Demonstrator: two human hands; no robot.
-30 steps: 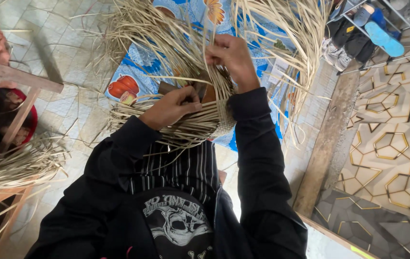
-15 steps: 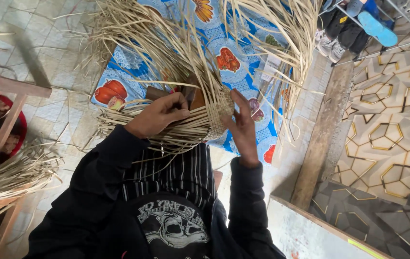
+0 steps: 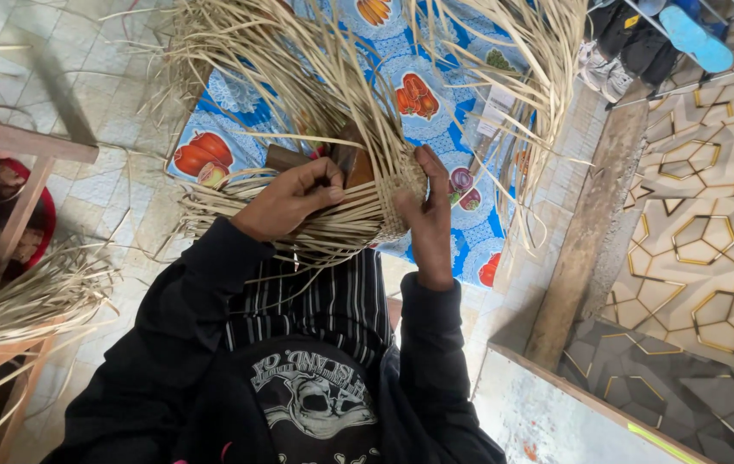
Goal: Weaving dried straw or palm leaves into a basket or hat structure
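Left hand (image 3: 288, 199) is pinching pale straw strips against the half-woven pale straw basket (image 3: 393, 193), fingers curled together. Right hand (image 3: 430, 215) is gripping its woven wall at 3 o'clock, fingers clamped. Basket is sitting at frame centre over a blue fruit-patterned mat (image 3: 436, 82).

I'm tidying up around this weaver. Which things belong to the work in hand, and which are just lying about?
In use:
left hand
right hand
half-woven straw piece
brown wooden block inside it

Lying about:
blue fruit-print cloth
loose straw bundle
shoes on a rack
wooden plank
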